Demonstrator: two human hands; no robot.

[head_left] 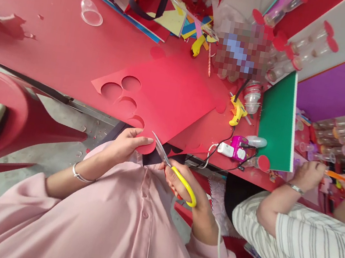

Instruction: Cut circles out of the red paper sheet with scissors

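Between the thumb and fingers of my left hand [129, 146] is a red paper circle [147, 147], held low by the table's front edge. My right hand [184, 183] grips a pair of scissors [183, 180] with yellow handles. Their metal blades point up and left, beside the circle's right edge. Just beyond both hands lies a red paper sheet [172, 93] with several round holes along its left side. Whether the circle still joins the sheet I cannot tell.
On the red table [40, 43] are a yellow glue gun [237, 111], a magenta plug adapter [239, 148] with cords, a clear plastic cup [91, 13] and paper scraps. A green board [279, 121] stands at right. Beside me, a person in a striped shirt [306, 241] holds an orange tool [340, 177].
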